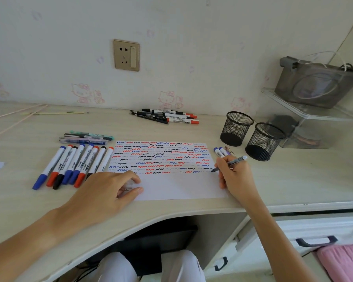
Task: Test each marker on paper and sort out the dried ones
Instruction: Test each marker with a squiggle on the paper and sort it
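Right hand pinches slim pen, tip on squiggle-covered white paper at its right edge. Left hand, fingers curled around clear cap, rests on paper's left corner.

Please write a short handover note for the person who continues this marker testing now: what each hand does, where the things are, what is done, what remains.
Right hand grips a pen, tip on the paper at its right edge. Left hand rests on the paper's lower left corner and holds a small clear piece, perhaps the cap.
Row of markers lies left of the paper; pens lie behind it; another pile lies near the wall; a few markers lie right of the paper. Two mesh cups stand at the right.
Done: many squiggle rows fill the paper's upper part.
Left: finish this pen; which pile is dried, I cannot tell.
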